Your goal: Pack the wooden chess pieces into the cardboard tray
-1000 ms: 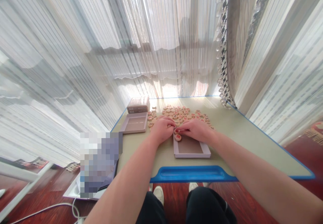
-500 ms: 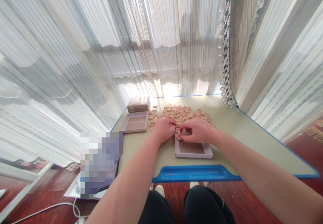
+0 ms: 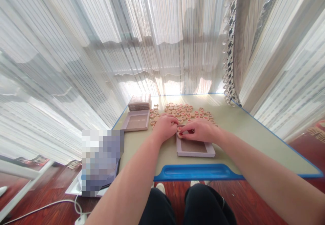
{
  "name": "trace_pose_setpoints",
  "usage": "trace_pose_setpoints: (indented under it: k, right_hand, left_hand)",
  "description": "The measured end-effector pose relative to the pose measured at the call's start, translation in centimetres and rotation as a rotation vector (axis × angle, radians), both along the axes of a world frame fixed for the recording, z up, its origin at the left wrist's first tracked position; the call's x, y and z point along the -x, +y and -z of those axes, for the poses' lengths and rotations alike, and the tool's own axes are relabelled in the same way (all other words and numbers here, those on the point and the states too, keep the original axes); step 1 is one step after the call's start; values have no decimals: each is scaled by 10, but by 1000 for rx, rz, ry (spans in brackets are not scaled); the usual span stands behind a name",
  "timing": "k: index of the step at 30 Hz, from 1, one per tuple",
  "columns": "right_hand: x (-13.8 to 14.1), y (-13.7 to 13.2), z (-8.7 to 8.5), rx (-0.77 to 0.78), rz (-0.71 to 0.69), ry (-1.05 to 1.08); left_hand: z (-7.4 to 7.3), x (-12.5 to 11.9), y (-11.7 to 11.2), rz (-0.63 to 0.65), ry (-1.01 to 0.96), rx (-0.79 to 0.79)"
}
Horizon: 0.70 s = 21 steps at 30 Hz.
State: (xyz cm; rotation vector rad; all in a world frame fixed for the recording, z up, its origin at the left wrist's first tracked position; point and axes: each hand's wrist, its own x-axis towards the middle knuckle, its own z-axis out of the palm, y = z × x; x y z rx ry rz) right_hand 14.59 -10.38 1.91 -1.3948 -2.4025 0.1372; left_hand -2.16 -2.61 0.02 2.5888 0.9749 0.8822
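Two round wooden Chinese chess pieces with red characters lie in the far left corner of a shallow cardboard box (image 3: 195, 154), the nearer piece (image 3: 180, 136) partly covered by fingers. My right hand (image 3: 201, 130) reaches over the box from the right, its index finger and thumb closed on that nearer piece. At the same corner, my left hand (image 3: 165, 127) has its fingers curled against the outside of the box; the fingertips are partly hidden. Beyond both hands, many more chess pieces (image 3: 182, 110) are spread over the table, some with red and some with dark characters.
Another shallow box part (image 3: 135, 129) lies at the left, with a stacked closed box (image 3: 139, 103) behind it. A blue tray groove (image 3: 195, 172) runs along the near edge of the pale table (image 3: 243, 140). Sheer curtains (image 3: 165, 55) hang behind. A pixelated area covers something at left.
My right index finger and thumb have come closer together, onto the nearer piece in the box corner. My left hand stays almost still. The view has shifted slightly.
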Motion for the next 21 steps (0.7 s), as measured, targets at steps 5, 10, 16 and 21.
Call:
trace_pose_setpoints:
  k: [5, 10, 16, 21]
  right_hand:
    - [1, 0, 0, 17, 126, 116]
    - [-9, 10, -1, -105, 351, 154]
    - [-31, 28, 4, -75, 559, 142]
    - [-43, 35, 11, -44, 648, 125]
  left_hand:
    - [-1, 1, -1, 5, -9, 1]
    - [-1, 1, -1, 10, -19, 10]
    - [-4, 1, 1, -97, -114, 15]
    - [-3, 3, 7, -229, -221, 56]
